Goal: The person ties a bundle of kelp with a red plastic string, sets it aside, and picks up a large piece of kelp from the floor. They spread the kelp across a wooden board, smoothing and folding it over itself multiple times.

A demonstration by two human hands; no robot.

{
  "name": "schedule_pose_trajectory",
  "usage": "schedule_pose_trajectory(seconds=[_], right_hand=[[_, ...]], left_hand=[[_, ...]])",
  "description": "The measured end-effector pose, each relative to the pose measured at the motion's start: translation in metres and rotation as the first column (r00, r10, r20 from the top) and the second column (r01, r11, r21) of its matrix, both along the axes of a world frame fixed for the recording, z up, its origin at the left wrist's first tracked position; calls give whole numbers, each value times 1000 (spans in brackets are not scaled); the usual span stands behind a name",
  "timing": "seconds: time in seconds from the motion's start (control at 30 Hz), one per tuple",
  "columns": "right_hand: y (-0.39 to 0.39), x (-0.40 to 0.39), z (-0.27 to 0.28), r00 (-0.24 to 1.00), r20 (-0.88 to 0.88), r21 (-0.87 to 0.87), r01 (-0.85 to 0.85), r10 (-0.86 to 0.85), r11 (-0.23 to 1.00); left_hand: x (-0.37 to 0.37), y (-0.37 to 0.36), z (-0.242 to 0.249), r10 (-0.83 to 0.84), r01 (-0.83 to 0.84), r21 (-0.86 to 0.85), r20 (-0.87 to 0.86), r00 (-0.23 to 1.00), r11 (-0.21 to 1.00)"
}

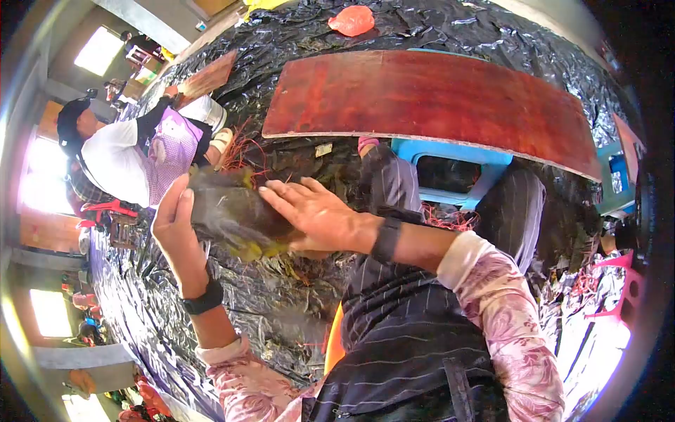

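Note:
Between my two hands is a dark, greenish-brown bundle (235, 214) with ragged yellow-green edges. It looks leafy, but motion blur hides its exact kind. My left hand (174, 228) presses against its left end, fingers pointing up. My right hand (320, 216) lies along its right end, with the fingers stretched over the top. The bundle is held above the black plastic sheeting (260, 316), to the left of my knees. Dark bands circle both my wrists.
A long reddish-brown board (429, 105) rests on a blue plastic stool (453, 158) ahead. Red strings (242, 151) lie on the floor near a seated person (119, 151) at left. An orange-red plastic bag (351, 21) sits beyond the board. A pink stool (622, 281) stands at right.

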State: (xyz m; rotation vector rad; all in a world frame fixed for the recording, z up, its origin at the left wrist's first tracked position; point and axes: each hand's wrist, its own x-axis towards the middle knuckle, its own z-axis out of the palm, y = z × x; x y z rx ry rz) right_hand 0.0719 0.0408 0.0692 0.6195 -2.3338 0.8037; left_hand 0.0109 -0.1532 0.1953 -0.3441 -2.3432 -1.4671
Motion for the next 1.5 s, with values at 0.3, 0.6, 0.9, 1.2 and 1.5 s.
schedule_pose_trajectory(seconds=[0.3,0.6,0.9,1.2,1.5], right_hand=[[35,-27,-10,967,252,-304,31,49,952],[67,-60,46,910,290,-610,-64,298,790],[106,-56,87,922,183,-799,-63,343,597],[108,-31,151,890,56,-953,-88,453,290],[142,-27,171,840,131,-924,-89,526,373]], left_hand=[[-30,11,-31,-188,182,162,17,982,970],[-44,-2,-91,-266,187,271,291,919,944],[-10,23,-200,-245,354,-31,665,705,935],[47,90,-315,-434,225,383,865,253,896],[-7,93,-353,-485,183,491,608,629,852]])
